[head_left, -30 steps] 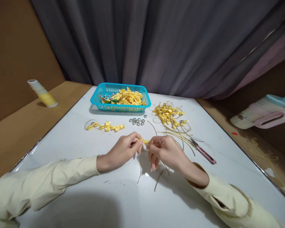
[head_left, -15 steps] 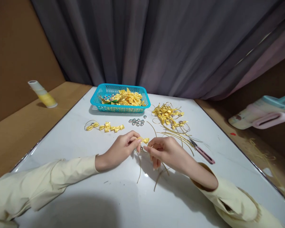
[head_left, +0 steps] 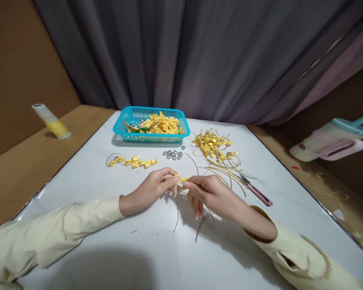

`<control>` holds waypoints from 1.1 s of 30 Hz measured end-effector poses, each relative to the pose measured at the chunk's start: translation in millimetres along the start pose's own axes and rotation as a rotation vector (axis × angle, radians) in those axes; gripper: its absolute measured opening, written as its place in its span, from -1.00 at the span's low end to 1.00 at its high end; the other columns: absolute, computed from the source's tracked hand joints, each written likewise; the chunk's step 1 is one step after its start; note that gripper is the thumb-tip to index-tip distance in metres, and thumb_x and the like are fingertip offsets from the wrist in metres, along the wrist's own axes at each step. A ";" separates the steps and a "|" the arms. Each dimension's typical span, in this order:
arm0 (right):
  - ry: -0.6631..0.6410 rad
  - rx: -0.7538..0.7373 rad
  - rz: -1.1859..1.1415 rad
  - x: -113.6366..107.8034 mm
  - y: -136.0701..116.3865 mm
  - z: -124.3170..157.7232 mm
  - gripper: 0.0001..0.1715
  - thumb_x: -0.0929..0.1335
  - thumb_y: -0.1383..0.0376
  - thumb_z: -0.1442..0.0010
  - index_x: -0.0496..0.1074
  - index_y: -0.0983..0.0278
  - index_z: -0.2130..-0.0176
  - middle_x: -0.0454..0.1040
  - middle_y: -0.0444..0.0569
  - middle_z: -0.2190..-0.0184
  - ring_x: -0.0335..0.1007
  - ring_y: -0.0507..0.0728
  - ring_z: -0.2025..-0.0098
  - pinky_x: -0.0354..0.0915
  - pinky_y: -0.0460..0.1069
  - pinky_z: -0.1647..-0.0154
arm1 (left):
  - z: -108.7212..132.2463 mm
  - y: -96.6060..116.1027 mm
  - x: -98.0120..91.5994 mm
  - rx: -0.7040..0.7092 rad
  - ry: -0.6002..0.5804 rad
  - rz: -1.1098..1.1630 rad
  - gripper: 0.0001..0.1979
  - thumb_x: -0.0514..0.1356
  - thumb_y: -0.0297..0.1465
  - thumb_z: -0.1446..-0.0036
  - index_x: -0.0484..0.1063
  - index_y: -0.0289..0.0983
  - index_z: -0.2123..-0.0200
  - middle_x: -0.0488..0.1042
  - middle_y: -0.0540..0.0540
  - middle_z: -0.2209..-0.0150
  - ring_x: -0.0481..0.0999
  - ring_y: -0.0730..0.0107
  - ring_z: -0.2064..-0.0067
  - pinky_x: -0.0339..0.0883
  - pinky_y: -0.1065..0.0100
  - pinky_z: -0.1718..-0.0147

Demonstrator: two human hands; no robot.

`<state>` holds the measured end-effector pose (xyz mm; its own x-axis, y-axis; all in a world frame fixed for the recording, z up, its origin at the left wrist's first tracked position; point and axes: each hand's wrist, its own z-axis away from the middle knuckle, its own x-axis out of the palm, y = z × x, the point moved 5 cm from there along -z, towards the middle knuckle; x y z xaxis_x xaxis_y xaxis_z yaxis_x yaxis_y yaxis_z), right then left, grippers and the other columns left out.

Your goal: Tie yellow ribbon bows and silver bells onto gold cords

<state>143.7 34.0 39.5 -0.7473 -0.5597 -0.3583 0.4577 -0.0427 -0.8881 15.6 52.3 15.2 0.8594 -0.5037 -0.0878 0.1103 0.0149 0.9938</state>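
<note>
Between my two hands is a small yellow ribbon bow [head_left: 184, 179], partly covered by the fingers. My left hand [head_left: 153, 186] pinches its left side with thumb and forefinger. At its right end, my right hand [head_left: 210, 192] has thumb and forefinger closed on it, while the other fingers curl below. A gold cord [head_left: 177, 215] hangs from under the left fingertips, and a silver bead [head_left: 179, 188] shows just beneath the bow. Another piece of gold cord [head_left: 200, 228] extends below my right hand.
Behind the hands stand a blue basket [head_left: 151, 139] of yellow bows and several silver heart beads [head_left: 173, 154]. Loose bows [head_left: 135, 161] lie left; a pile of corded bows [head_left: 211, 143], cut cords and scissors [head_left: 258, 193] lie right. A thread spool [head_left: 53, 123] and a tumbler [head_left: 326, 141] flank the table.
My right thumb and forefinger have moved slightly left and up and closed on the bow's right end. My left hand keeps its pinch. The whole view has shifted slightly.
</note>
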 end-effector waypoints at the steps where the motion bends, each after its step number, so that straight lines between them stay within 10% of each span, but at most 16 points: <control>1: 0.000 0.002 -0.010 -0.2 0.1 -0.1 -0.63 0.21 0.13 -0.24 0.28 0.29 0.50 0.33 -0.19 0.75 0.34 0.00 0.71 0.21 -0.15 0.67 | 0.1 -0.1 0.0 0.005 0.001 0.001 -0.74 0.06 -0.20 -0.16 0.26 -0.29 0.38 0.33 0.04 0.55 0.25 0.49 0.50 0.08 0.42 0.50; 12: 0.035 -0.013 0.040 -1.3 5.8 -6.9 -0.62 0.19 0.13 -0.25 0.40 0.32 0.40 0.42 -0.11 0.65 0.36 0.00 0.66 0.24 -0.15 0.65 | 4.2 -0.1 -1.1 0.132 0.034 -0.134 -0.80 0.00 -0.25 -0.22 0.25 -0.27 0.31 0.36 0.03 0.53 0.36 0.43 0.43 0.20 0.40 0.41; 21: 0.158 -0.169 0.346 -39.2 -21.0 7.4 -0.55 0.22 0.02 -0.21 0.45 0.32 0.29 0.47 -0.02 0.36 0.36 0.03 0.39 0.21 -0.14 0.53 | 24.8 13.8 2.2 0.981 0.042 -0.790 -0.79 -0.03 -0.58 -0.15 0.31 -0.28 0.19 0.41 -0.12 0.49 0.31 0.36 0.47 0.20 0.35 0.48; 33: -0.012 -0.406 0.346 -6.8 -24.3 7.4 -0.80 0.19 0.23 -0.28 0.11 0.30 0.14 0.30 -0.17 0.49 0.17 -0.03 0.50 0.13 -0.13 0.46 | 37.0 17.0 14.9 1.278 -0.032 -1.013 -0.77 -0.11 -0.53 -0.23 0.31 -0.30 0.17 0.49 -0.12 0.45 0.37 0.36 0.49 0.24 0.34 0.52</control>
<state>141.2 32.7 65.6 -0.5792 -0.4934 -0.6489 0.4513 0.4688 -0.7593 11.8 13.2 33.4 0.6856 0.1218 -0.7177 0.1152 -0.9916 -0.0582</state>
